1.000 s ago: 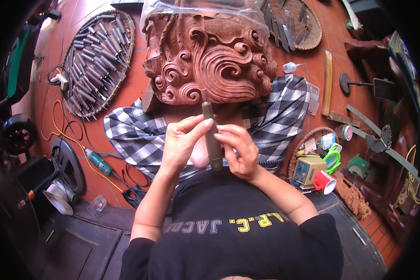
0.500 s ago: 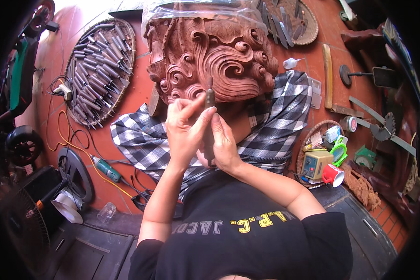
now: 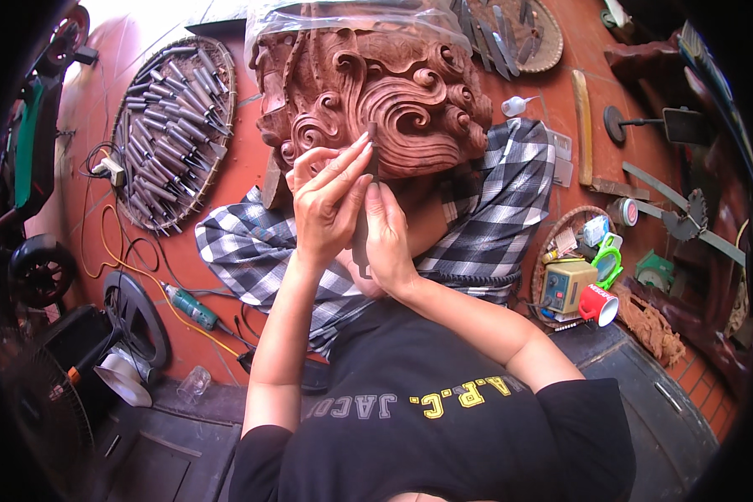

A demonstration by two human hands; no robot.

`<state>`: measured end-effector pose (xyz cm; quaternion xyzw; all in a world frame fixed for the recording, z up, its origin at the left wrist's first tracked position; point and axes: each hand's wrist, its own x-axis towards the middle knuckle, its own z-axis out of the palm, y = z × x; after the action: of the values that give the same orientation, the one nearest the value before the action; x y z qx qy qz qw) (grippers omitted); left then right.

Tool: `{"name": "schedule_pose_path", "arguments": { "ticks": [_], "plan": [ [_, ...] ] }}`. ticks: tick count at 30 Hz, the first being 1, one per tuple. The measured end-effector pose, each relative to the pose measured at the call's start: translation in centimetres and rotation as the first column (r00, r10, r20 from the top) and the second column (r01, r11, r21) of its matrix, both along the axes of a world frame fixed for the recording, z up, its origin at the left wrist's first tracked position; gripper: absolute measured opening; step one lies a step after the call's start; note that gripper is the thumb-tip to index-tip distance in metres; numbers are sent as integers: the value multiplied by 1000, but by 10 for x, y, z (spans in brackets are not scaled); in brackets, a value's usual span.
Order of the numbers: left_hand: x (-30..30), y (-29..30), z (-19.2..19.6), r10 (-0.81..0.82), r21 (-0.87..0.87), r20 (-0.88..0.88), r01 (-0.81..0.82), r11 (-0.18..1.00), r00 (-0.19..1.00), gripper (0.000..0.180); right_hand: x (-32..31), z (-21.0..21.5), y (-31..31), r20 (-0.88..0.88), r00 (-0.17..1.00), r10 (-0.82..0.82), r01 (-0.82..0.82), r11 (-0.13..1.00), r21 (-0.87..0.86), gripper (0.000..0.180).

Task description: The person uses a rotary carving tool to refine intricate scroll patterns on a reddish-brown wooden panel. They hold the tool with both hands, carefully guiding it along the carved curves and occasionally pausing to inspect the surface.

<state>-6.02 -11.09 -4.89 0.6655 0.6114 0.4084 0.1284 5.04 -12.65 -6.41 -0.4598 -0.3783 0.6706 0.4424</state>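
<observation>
A slim dark rotary handpiece (image 3: 361,244) stands nearly in line with my body, its narrow end pointing at the carving. My right hand (image 3: 389,247) wraps its body from the right, thumb pressed along it. With thumb and fingers, my left hand (image 3: 322,201) grips the upper part, its longer fingers stretched toward the narrow end. The fingers hide much of the handpiece. Just beyond rises a reddish-brown wood carving (image 3: 393,109) with swirling waves and curls, partly covered by clear plastic wrap (image 3: 343,18) at its far end. Checked black-and-white cloth (image 3: 510,180) lies over my legs.
A woven basket (image 3: 230,88) of many chisels lies at left, another basket (image 3: 552,58) at far right. Near right, a small basket holds a beige control box (image 3: 569,289) and red mug (image 3: 598,305). A green power tool (image 3: 191,306) and cords lie left.
My left fingers have straightened and slid toward the handpiece's narrow end, covering its ridged section. Both hands have shifted slightly away from me, still holding the handpiece. The whole view has moved a little.
</observation>
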Motion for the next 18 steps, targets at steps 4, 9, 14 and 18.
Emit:
{"name": "schedule_pose_path", "arguments": {
  "ticks": [4,9,14,18],
  "plan": [
    [2,-4,-2,2,-4,10,-2,1000,1000,37,4,8,-2,-9,1000,20,-21,999,-48,37],
    [8,-10,0,-27,-22,8,27,999,1000,36,12,10,-12,-98,995,5,-17,992,-129,36],
    [23,-18,-5,-36,-32,-10,35,999,999,35,27,0,-23,-40,999,-21,18,996,-82,38],
    [35,-21,-6,-70,-24,-16,70,997,997,37,35,0,-28,42,997,-59,58,998,12,39]
  ]
}}
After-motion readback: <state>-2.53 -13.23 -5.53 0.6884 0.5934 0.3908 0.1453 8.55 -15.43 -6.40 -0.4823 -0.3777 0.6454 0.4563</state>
